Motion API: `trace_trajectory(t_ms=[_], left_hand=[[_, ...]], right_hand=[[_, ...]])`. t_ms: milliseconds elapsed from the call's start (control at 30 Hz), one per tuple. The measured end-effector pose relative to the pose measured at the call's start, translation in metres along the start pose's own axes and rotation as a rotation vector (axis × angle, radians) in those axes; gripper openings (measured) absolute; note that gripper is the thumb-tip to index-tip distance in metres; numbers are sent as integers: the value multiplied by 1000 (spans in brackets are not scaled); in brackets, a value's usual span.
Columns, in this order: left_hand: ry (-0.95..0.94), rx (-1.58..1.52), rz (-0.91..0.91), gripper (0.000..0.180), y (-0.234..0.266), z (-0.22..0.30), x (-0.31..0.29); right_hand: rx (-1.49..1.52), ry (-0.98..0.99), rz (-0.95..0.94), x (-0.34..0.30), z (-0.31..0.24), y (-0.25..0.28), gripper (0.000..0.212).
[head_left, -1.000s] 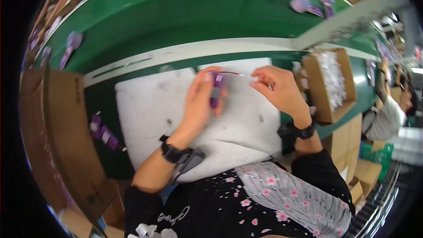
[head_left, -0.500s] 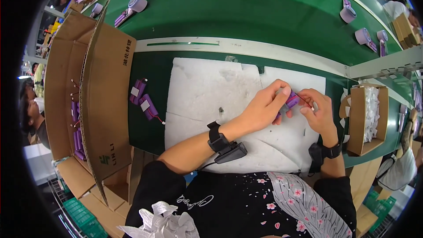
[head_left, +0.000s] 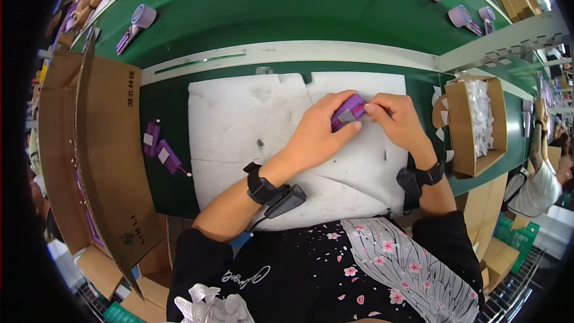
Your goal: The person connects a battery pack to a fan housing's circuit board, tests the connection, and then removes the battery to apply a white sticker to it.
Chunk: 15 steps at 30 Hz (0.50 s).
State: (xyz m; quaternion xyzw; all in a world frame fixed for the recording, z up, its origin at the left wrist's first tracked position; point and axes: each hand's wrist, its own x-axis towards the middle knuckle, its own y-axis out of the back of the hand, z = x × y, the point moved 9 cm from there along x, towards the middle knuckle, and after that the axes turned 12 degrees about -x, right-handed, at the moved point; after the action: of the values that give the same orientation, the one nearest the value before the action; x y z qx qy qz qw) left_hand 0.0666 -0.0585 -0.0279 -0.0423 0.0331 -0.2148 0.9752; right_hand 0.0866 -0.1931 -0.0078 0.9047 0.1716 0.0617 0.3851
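Note:
A purple shrink-wrapped battery pack (head_left: 348,110) with a grey patch is held over the white foam pad (head_left: 239,122). My left hand (head_left: 320,131) is closed round it, thumb along its near side. At the pack's right end, my right hand (head_left: 397,121) pinches the red wire (head_left: 359,108) between thumb and forefinger; the wire's tip is hidden by the fingers. Two more purple battery packs, one at the back (head_left: 151,137) and one nearer (head_left: 168,157), lie left of the pad, each with a white label.
A tall open cardboard box (head_left: 113,161) with purple packs inside stands at the left. To the right, a smaller carton (head_left: 496,122) holds white pieces. Beyond a pale rail (head_left: 287,52), tape rolls (head_left: 143,16) lie with purple packs on the green surface. Other people work at both sides.
The view has shifted, so the scene sits further left. The battery pack has turned in my left hand, showing its grey patch. My right fingers have come close against its end.

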Motion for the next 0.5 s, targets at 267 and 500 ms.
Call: trace_trajectory(t_ms=[267, 500], left_hand=[[68, -104, 6, 47, -2, 5, -4], [153, -394, 72, 44, 6, -6, -2]], right_hand=[[41, -3, 5, -1, 3, 0, 22], [54, 1, 91, 0, 3, 6, 24]])
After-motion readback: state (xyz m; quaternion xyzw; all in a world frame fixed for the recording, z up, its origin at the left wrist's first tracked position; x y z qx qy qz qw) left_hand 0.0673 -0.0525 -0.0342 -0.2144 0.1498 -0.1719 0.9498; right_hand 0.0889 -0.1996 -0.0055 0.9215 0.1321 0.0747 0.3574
